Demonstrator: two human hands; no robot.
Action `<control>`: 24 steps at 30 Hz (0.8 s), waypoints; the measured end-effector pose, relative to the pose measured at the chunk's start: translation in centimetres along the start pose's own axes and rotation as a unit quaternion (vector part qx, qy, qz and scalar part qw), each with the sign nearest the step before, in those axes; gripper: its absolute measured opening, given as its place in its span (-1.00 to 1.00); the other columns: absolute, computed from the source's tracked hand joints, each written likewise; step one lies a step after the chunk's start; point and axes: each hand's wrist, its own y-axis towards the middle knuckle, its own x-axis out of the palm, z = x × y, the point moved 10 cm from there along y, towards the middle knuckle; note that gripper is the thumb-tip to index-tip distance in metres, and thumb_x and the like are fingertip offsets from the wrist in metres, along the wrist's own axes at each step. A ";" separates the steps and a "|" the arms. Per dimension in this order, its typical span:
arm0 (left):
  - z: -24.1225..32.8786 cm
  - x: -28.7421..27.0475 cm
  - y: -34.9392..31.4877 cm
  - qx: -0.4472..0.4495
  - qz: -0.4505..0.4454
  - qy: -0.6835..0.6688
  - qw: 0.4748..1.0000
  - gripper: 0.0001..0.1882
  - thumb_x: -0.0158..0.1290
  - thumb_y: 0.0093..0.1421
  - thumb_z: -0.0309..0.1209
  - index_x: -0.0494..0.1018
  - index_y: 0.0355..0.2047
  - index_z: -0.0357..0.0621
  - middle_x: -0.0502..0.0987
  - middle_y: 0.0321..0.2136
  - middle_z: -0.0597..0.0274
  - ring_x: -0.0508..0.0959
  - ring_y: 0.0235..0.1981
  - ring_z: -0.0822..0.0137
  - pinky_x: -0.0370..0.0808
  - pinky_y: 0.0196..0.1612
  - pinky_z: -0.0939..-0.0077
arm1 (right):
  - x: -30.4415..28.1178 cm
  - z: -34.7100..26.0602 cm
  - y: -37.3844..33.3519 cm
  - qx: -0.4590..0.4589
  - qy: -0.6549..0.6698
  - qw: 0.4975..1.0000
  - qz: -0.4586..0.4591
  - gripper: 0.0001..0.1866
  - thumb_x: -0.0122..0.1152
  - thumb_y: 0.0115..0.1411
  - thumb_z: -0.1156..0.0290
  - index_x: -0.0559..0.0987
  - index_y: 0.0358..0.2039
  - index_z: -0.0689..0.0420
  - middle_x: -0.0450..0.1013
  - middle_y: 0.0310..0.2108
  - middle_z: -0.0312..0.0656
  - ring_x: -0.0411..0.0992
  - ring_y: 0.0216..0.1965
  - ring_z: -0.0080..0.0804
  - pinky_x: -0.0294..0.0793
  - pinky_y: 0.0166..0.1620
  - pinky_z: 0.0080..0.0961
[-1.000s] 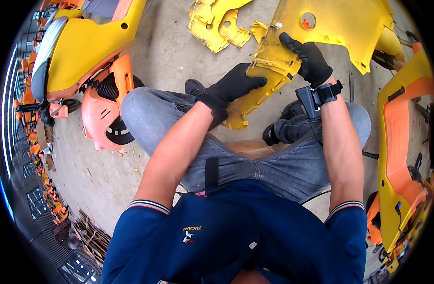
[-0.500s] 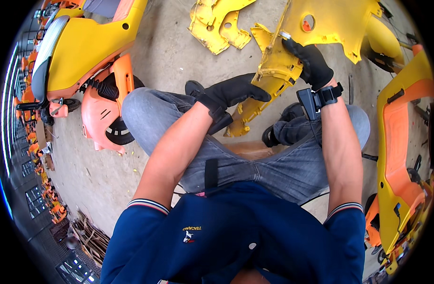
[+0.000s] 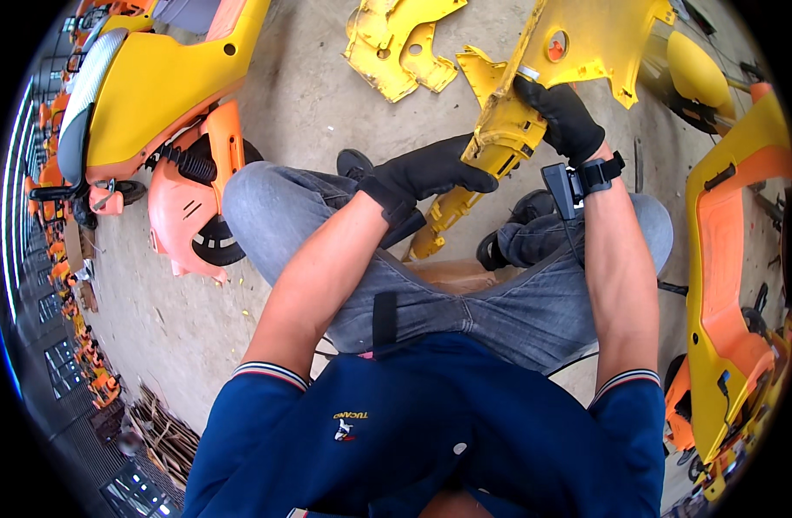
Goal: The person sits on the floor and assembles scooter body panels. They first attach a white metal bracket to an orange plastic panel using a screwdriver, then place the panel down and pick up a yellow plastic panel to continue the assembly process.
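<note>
A large, scuffed yellow plastic body panel (image 3: pixel 510 129) is tilted between my two black-gloved hands, above the floor between my bent knees. My left hand (image 3: pixel 435 173) is closed on its near left edge, the thumb lying along the side and the other fingers partly hidden behind it. Farther up on the right, my right hand (image 3: pixel 567 121) grips the panel's edge where the narrow ribbed part joins the broad part with a round hole. The broad end reaches away from me to the upper right. Its narrow clipped end points down toward my lap.
More yellow plastic pieces (image 3: pixel 405 47) lie on the concrete floor (image 3: pixel 301 104) ahead. A yellow and orange scooter (image 3: pixel 154 104) stands at the left. Yellow and orange bodywork (image 3: pixel 715 242) rises close on the right. A bundle of sticks (image 3: pixel 167 432) lies at the lower left.
The panel has turned a little in my hands; its broad far end has swung slightly left and its narrow end has dipped. Both hands keep their grip with only small shifts.
</note>
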 end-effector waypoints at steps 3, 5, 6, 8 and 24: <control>0.8 0.8 -0.3 0.012 -0.003 -0.026 1.000 -0.29 0.27 0.08 -0.38 0.27 0.22 -0.19 0.45 0.03 0.21 0.43 0.04 0.37 0.39 0.10 0.47 | 0.0 -0.3 0.0 -0.015 -0.015 1.000 -0.001 -0.57 0.30 0.22 0.26 0.44 0.00 0.23 0.52 -0.20 -0.19 0.56 -0.25 -0.39 0.61 -0.17 -0.41; 0.5 0.5 -0.1 0.006 0.001 -0.028 1.000 -0.29 0.27 0.07 -0.38 0.27 0.22 -0.19 0.45 0.03 0.21 0.43 0.04 0.37 0.39 0.10 0.47 | -0.3 -0.3 0.2 -0.016 -0.038 0.999 0.000 -0.57 0.29 0.23 0.25 0.45 -0.01 0.24 0.53 -0.21 -0.19 0.56 -0.26 -0.40 0.61 -0.18 -0.44; 0.4 0.4 -0.1 0.004 0.003 -0.029 1.000 -0.29 0.28 0.07 -0.38 0.27 0.22 -0.19 0.45 0.03 0.21 0.43 0.04 0.37 0.39 0.11 0.47 | -0.4 -0.2 0.3 -0.016 -0.050 0.999 0.001 -0.57 0.29 0.23 0.24 0.46 -0.02 0.24 0.53 -0.21 -0.19 0.56 -0.26 -0.40 0.60 -0.19 -0.45; 0.9 0.5 -0.1 0.018 -0.002 -0.026 0.999 -0.29 0.27 0.08 -0.37 0.27 0.22 -0.19 0.46 0.04 0.20 0.44 0.05 0.36 0.38 0.12 0.46 | -0.4 -0.4 0.1 -0.011 -0.092 0.996 0.000 -0.57 0.28 0.23 0.21 0.47 -0.03 0.25 0.53 -0.20 -0.19 0.56 -0.27 -0.42 0.59 -0.20 -0.48; 0.4 0.9 1.1 0.086 -0.014 0.018 0.996 -0.29 0.24 0.09 -0.31 0.24 0.23 -0.17 0.46 0.06 0.15 0.46 0.07 0.33 0.41 0.13 0.43 | 1.1 -0.3 -0.6 0.007 -0.001 1.000 -0.006 -0.56 0.28 0.23 0.18 0.52 -0.06 0.29 0.58 -0.22 -0.17 0.59 -0.27 -0.47 0.59 -0.22 -0.56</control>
